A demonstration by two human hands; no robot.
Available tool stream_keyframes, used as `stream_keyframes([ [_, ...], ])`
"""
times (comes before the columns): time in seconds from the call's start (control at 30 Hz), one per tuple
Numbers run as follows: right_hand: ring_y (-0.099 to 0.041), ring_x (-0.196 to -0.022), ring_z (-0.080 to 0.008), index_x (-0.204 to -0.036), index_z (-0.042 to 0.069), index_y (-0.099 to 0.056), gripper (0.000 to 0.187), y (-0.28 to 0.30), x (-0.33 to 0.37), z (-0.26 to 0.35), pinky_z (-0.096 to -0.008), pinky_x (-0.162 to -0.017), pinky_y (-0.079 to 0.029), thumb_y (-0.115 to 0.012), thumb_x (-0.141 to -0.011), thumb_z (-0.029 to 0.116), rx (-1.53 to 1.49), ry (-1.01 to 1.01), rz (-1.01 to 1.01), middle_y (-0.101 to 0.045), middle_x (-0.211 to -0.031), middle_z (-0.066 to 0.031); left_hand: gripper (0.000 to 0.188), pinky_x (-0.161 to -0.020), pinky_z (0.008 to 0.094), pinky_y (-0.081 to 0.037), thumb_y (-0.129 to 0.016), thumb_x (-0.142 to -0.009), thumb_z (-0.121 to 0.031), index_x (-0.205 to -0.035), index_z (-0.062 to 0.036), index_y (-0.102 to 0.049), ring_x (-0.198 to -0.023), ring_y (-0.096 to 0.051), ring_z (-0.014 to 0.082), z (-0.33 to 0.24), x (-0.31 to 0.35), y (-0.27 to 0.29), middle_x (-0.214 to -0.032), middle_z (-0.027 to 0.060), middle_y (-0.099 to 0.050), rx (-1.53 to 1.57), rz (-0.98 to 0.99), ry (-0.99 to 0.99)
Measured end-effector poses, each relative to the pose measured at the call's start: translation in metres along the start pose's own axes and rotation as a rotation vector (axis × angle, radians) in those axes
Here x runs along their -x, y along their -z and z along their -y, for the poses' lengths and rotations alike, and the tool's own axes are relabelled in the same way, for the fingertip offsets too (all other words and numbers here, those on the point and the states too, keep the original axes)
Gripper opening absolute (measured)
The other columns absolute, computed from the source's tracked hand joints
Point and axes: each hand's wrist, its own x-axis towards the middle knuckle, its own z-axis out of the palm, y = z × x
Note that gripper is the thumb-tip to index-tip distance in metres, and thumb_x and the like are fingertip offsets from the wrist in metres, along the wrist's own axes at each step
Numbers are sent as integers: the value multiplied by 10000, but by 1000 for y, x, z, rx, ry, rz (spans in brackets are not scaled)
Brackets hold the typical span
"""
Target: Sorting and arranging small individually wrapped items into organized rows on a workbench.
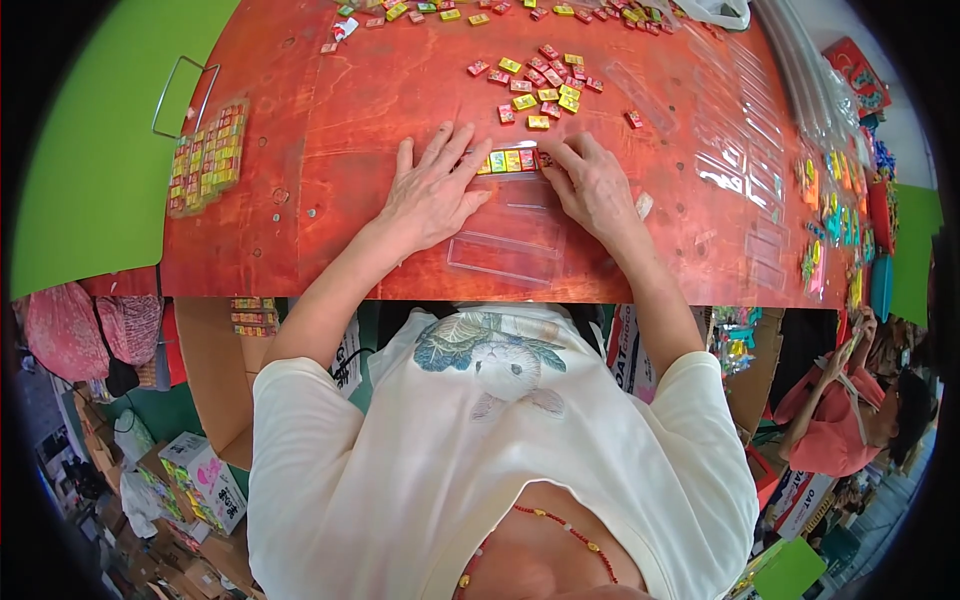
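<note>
"Where are your hands?"

"My left hand (435, 188) lies at the left end of a row of small boxes (512, 161), fingers spread and thumb apart. My right hand (590, 187) curls over the right end; I can't tell whether its fingertips pinch a box."

"And the row itself?"

"Between my hands on the red table (340, 180), red and yellow boxes side by side."

"What's around it?"

"A clear plastic tray (500, 258) nearer me, loose boxes (548, 95) scattered on the far side, and a packed block of boxes (208, 160) over to the left."
</note>
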Motion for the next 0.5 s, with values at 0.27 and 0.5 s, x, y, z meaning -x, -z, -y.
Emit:
stream_keyframes([
  [0.27, -608, -863, -273, -1017, 98, -639, 150, 1, 7, -7, -398, -733, -454, -666, -880, 153, 208, 11, -16, -583, -912, -94, 670, -1124, 677, -195, -551, -969, -430, -1534, -131, -349, -1491, -240, 349, 2, 1, -3, -1594, 164, -295, -14, -5, -22],
  [0.5, -607, -855, -262, -997, 104, -639, 127, 0, 5, -1, -392, -720, -438, -658, -884, 159, 167, 28, -87, -584, -902, -84, 692, -1140, 663, -159, -541, -970, -435, -1544, -115, -323, -1495, -232, 349, 3, 1, -3, -1601, 158, -289, 15, 24, -7],
])
